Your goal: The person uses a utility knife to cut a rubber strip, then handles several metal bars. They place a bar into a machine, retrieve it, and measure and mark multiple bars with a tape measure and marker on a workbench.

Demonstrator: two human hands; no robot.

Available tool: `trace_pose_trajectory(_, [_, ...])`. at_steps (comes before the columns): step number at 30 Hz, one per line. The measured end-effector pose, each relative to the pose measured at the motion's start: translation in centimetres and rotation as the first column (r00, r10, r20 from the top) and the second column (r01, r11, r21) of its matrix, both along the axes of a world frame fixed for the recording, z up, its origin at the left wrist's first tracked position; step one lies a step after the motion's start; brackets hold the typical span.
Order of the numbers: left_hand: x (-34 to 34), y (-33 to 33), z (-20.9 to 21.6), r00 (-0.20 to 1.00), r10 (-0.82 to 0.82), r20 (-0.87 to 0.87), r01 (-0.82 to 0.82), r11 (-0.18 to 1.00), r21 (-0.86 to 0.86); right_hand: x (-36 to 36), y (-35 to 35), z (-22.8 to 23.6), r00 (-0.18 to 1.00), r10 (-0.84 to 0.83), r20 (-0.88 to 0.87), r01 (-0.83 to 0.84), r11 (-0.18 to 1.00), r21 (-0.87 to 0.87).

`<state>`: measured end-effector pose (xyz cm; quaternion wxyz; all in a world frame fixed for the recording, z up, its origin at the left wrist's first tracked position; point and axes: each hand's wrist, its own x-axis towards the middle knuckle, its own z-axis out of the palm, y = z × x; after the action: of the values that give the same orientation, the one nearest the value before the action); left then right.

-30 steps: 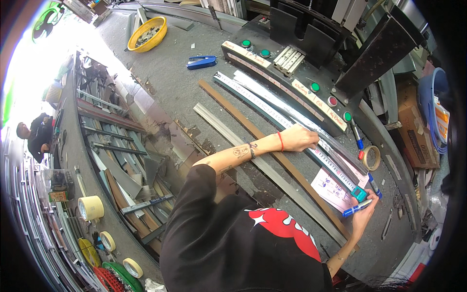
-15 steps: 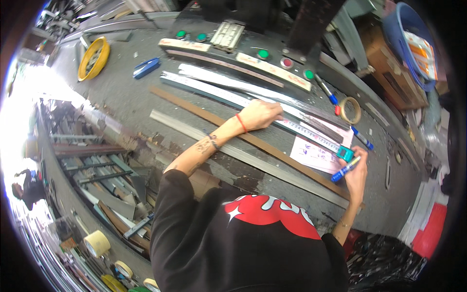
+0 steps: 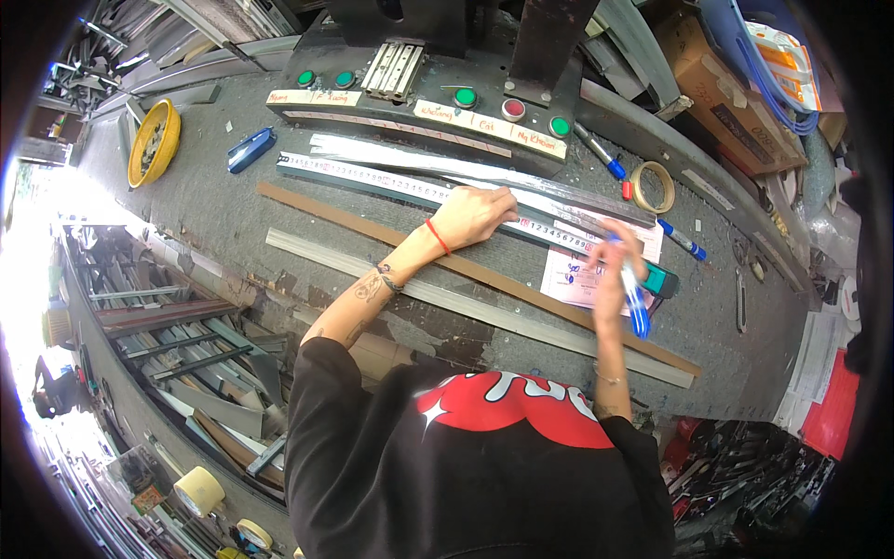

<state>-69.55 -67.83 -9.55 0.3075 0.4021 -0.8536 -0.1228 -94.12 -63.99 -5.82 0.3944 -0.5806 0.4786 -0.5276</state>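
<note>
A tape measure's blade [image 3: 400,184] lies stretched along a dark metal profile. My left hand [image 3: 473,216] is closed over blade and profile near their middle, its fingertips partly hidden. Blurred by motion, my right hand [image 3: 616,270] grips a blue and white marker [image 3: 637,303] above the blade's right part. Beside that hand the teal tape measure case [image 3: 660,279] rests on the bench. A written-on paper sheet [image 3: 562,282] lies partly under the profile. Shiny film-wrapped strips [image 3: 438,170] run just behind; a brown strip [image 3: 354,222] and a pale grey strip [image 3: 317,250] lie nearer me.
Along the back stands a machine base with green buttons [image 3: 465,98] and a red button [image 3: 513,110]. A masking tape roll [image 3: 653,188] and more markers [image 3: 684,239] lie at right. A yellow bowl [image 3: 154,144] and blue stapler-like tool [image 3: 251,150] sit at left.
My right hand has left the tape measure case and moved left over the blade, still holding the marker. My left hand stays on the blade. The whole view has shifted slightly.
</note>
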Motion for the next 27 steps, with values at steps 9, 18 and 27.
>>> trace_pose_trajectory(9, [0.0, -0.1, -0.2, 1.0, 0.011, -0.023, -0.011, 1.0, -0.001, 5.9, -0.4, -3.0, 0.988, -0.013, 0.156, -0.007, 0.992, 0.129])
trace_pose_trajectory(18, [0.0, -0.1, -0.5, 1.0, -0.004, -0.01, 0.004, 0.999, -0.044, 5.1, 0.0, -3.9, 0.997, -0.012, -0.075, 0.02, 0.994, 0.109])
trace_pose_trajectory(27, [0.0, 0.1, -0.4, 0.999, -0.016, 0.032, 0.017, 0.998, -0.054, 5.5, 0.1, -3.2, 0.989, -0.011, -0.145, 0.02, 0.998, 0.06])
